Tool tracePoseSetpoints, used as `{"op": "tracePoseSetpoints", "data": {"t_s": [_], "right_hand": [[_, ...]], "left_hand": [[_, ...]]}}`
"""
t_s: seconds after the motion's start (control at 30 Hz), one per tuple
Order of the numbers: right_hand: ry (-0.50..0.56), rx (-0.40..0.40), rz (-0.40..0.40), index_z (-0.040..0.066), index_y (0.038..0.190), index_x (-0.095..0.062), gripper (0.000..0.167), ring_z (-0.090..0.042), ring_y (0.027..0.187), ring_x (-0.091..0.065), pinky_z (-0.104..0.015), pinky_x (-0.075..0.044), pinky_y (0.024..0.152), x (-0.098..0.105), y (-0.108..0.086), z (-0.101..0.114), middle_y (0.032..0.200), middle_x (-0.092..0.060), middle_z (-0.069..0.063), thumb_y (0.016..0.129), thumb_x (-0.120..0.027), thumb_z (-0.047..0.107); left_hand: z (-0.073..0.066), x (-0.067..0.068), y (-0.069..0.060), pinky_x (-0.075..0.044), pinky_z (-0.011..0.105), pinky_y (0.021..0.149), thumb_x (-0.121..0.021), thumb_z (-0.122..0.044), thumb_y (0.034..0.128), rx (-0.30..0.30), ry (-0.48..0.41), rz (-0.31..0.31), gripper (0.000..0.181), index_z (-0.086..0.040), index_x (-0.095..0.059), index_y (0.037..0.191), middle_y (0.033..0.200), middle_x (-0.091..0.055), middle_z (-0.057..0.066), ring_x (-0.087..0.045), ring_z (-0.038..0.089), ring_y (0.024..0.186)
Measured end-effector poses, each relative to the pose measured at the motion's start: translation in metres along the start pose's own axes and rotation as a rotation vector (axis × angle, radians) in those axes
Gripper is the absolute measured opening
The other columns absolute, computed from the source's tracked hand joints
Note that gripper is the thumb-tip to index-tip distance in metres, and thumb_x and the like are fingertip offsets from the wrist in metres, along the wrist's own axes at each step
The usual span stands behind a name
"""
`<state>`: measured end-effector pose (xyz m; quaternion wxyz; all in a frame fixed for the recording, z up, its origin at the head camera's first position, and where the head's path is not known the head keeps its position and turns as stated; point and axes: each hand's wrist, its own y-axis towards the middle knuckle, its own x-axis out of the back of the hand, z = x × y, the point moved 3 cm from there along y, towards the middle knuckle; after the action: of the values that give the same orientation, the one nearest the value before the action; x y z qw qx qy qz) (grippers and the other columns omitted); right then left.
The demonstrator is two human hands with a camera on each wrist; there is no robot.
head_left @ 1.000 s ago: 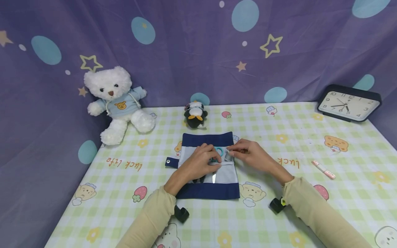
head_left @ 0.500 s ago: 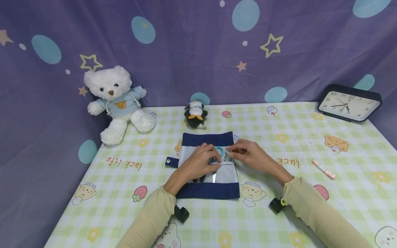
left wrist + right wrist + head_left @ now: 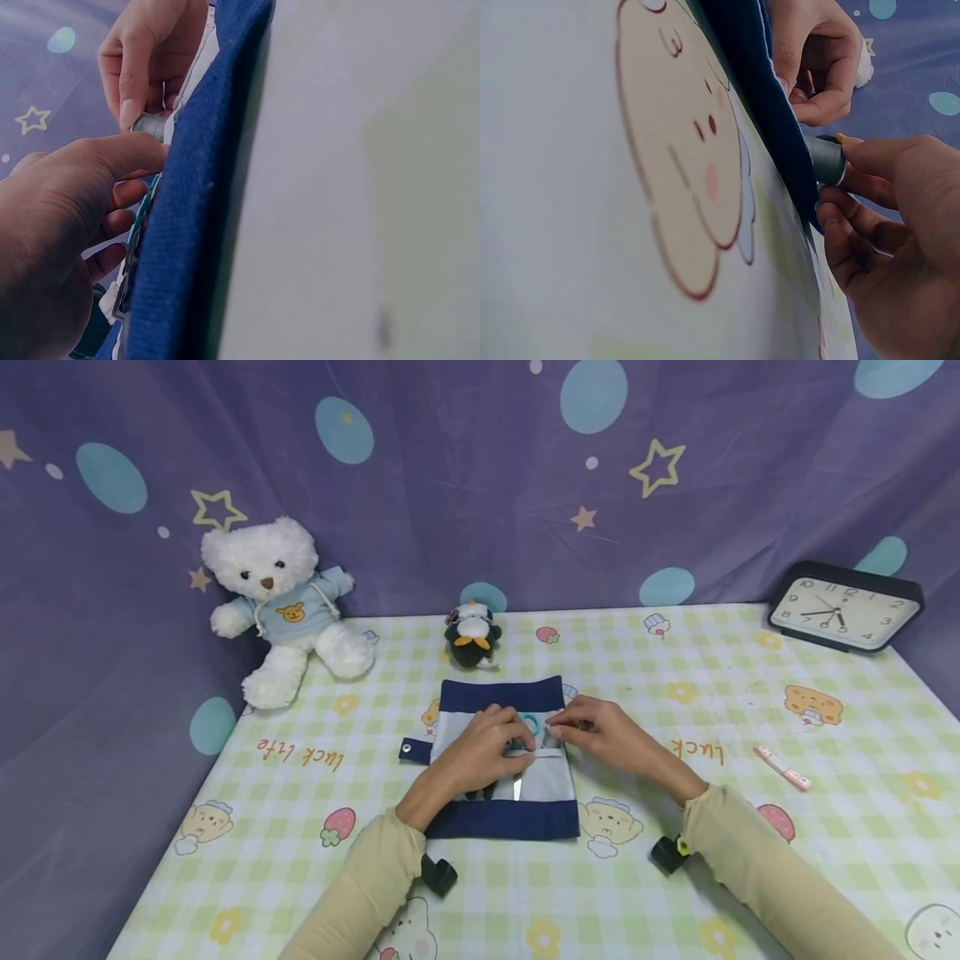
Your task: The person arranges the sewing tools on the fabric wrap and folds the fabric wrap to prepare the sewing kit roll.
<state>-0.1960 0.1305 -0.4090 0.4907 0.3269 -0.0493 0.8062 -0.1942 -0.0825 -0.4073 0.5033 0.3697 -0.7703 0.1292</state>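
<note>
A navy and light grey fabric organizer [image 3: 510, 820] lies unfolded on the table, a snap strap [image 3: 415, 750] at its left. Teal scissors [image 3: 531, 723] stick up from its pocket, their blade tip showing below the band. My right hand [image 3: 611, 739] pinches a grey-green spool [image 3: 826, 160] at the pocket's right end; in the left wrist view the spool [image 3: 150, 126] is partly inside the pocket edge. With thumb and finger my left hand [image 3: 483, 752] grips the pocket's edge beside the scissors, covering part of the pocket. Dark tools [image 3: 482, 792] show below that hand.
A white teddy bear [image 3: 288, 614] sits at the back left, a penguin toy [image 3: 473, 637] behind the organizer. At the back right stands a black-framed clock [image 3: 843, 608]. A small pink and white item [image 3: 782, 768] lies to the right of my right hand.
</note>
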Motion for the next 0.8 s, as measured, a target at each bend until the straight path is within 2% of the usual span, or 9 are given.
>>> {"op": "tracePoseSetpoints", "data": {"t_s": [0.17, 0.47, 0.8], "right_hand": [[-0.006, 0.011, 0.002, 0.000, 0.115, -0.077, 0.019, -0.015, 0.079, -0.057, -0.030, -0.049, 0.071, -0.0007, 0.0013, 0.0000, 0.096, -0.065, 0.001, 0.101, -0.068, 0.008], [0.002, -0.019, 0.010, 0.000, 0.115, -0.077, 0.019, -0.016, 0.077, -0.056, -0.029, -0.048, 0.068, -0.0018, 0.0033, -0.0012, 0.096, -0.065, 0.000, 0.102, -0.067, 0.009], [0.027, -0.044, 0.008, 0.001, 0.113, -0.078, 0.018, -0.018, 0.072, -0.052, -0.029, -0.044, 0.065, -0.0028, 0.0047, -0.0004, 0.087, -0.061, 0.001, 0.102, -0.067, 0.008]], "left_hand": [[0.0000, 0.0005, 0.0004, -0.038, 0.035, 0.077, -0.077, -0.021, 0.0957, 0.003, -0.005, 0.000, 0.005, -0.017, -0.076, 0.099, 0.096, -0.056, -0.004, -0.041, 0.014, 0.084], [0.0005, -0.0003, 0.0002, -0.038, 0.035, 0.077, -0.076, -0.021, 0.0954, 0.006, -0.014, 0.000, 0.005, -0.017, -0.076, 0.098, 0.096, -0.056, -0.004, -0.042, 0.014, 0.084], [-0.0004, -0.0004, 0.0001, -0.037, 0.035, 0.077, -0.077, -0.021, 0.0952, 0.013, -0.017, 0.008, 0.005, -0.018, -0.075, 0.098, 0.095, -0.056, -0.004, -0.041, 0.014, 0.083]]}}
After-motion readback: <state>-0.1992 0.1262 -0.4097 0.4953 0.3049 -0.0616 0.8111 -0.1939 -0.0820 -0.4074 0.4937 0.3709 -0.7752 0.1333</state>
